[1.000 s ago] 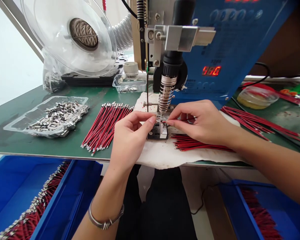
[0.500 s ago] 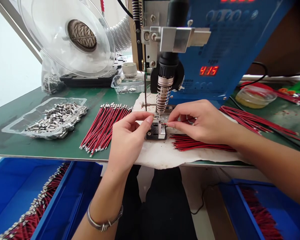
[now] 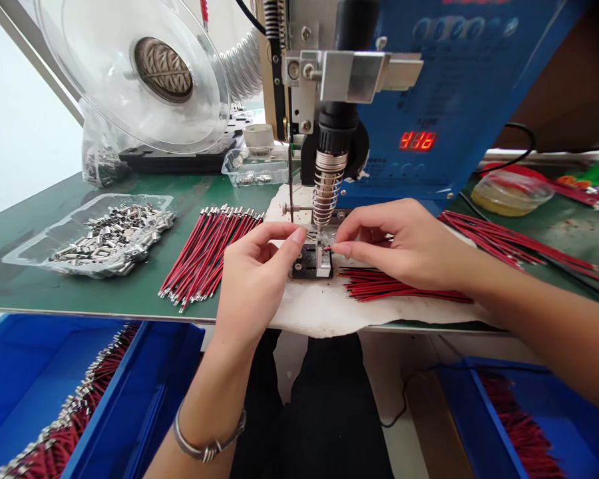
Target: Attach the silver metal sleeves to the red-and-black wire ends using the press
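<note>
R hand (image 3: pixel 404 243) same; display (image 3: pixel 418 141) 416, prev. 415

The left hand (image 3: pixel 252 283) points forward, fingers (image 3: pixel 265 255) curled, and the right hand (image 3: pixel 409 243) comes in from the side, each with thumb (image 3: pixel 362 251) and forefinger (image 3: pixel 362 219) tips close together.

White wall (image 3: pixel 4 120) at far left, slanted grey post (image 3: pixel 38 63) crossing its top. Green worktop (image 3: pixel 104 293), thin pale front edge, dark smudges. Pale floor (image 3: pixel 399 442) beneath, partly shadowed. Upper-right background dark brown. Light brightest leftward.
</note>
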A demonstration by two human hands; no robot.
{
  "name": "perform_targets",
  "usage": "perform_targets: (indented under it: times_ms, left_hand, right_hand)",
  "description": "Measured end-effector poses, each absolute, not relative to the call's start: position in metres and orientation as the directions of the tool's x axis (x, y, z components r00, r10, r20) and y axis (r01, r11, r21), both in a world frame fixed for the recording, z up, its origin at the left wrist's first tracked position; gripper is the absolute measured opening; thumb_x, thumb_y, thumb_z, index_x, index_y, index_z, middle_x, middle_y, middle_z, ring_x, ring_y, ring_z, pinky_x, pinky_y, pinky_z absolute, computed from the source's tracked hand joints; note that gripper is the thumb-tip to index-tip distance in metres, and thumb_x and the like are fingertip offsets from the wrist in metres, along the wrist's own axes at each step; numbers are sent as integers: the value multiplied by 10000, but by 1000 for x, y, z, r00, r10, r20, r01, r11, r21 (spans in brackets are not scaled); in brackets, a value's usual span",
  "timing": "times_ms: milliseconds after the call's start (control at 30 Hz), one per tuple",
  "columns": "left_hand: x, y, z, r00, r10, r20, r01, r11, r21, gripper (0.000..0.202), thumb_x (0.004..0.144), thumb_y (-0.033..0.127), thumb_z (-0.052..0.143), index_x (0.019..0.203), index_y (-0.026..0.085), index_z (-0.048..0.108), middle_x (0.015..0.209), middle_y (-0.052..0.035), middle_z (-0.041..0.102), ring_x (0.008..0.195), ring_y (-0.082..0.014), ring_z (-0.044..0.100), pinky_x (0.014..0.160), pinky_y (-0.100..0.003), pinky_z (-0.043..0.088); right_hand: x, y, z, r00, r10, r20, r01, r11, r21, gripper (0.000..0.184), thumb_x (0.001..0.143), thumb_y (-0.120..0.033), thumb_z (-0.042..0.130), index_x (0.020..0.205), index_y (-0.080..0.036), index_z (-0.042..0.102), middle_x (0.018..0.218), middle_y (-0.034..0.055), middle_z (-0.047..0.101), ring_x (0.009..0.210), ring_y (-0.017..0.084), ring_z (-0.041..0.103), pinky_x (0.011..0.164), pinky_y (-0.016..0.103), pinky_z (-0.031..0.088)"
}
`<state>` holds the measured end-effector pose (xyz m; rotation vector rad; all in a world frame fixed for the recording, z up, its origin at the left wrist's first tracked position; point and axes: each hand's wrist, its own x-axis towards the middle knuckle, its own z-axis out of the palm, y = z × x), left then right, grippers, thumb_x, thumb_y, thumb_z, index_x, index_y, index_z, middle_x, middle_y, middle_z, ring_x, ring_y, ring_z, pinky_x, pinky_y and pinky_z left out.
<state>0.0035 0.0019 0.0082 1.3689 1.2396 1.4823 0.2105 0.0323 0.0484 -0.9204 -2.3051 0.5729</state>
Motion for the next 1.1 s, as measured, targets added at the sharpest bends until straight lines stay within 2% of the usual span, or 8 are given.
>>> perform_targets:
  times_ms: [167, 400, 767, 967, 1100]
  left_hand:
    - [4, 1, 9, -139, 954, 266, 97, -254, 962, 189, 841, 394, 790, 857, 207, 769, 625, 8, 482, 595, -107, 392, 512, -254, 273]
    - [3, 1, 8, -143, 953, 268, 90, -257, 962, 196, 833, 398, 794, 844, 205, 762, 638, 6, 502, 592, -114, 400, 507, -259, 273]
    - [4, 1, 7, -136, 952, 274, 63, -268, 962, 165, 828, 366, 790, 856, 205, 768, 759, -26, 645, 606, -128, 456, 535, -267, 336]
    - [3, 1, 6, -134, 950, 282, 63, -275, 959, 134, 838, 342, 789, 871, 212, 783, 769, -20, 672, 631, -120, 482, 555, -249, 366]
    - [3, 2, 6, -137, 950, 281, 63, -275, 959, 137, 832, 342, 798, 891, 218, 799, 836, -35, 717, 697, -137, 566, 575, -246, 404]
  right_hand:
    - [207, 30, 53, -559, 801, 212, 450, 509, -734, 202, 899, -349, 689, 785, -183, 699, 605, -41, 597, 535, 87, 488, 505, 260, 334]
    - [203, 32, 50, -509, 852, 123, 413, 367, -833, 240, 855, -394, 730, 763, -175, 691, 616, -25, 606, 555, 94, 489, 507, 252, 350]
    - [202, 31, 50, -460, 877, 140, 457, 369, -809, 201, 847, -357, 716, 767, -173, 700, 654, 3, 658, 588, 123, 541, 528, 264, 407]
    - [201, 29, 50, -469, 858, 209, 458, 439, -773, 173, 864, -309, 701, 752, -178, 691, 588, -35, 587, 530, 96, 473, 489, 258, 351]
    - [203, 30, 48, -468, 837, 283, 474, 508, -719, 168, 882, -310, 698, 785, -173, 706, 609, -37, 592, 546, 92, 474, 504, 264, 333]
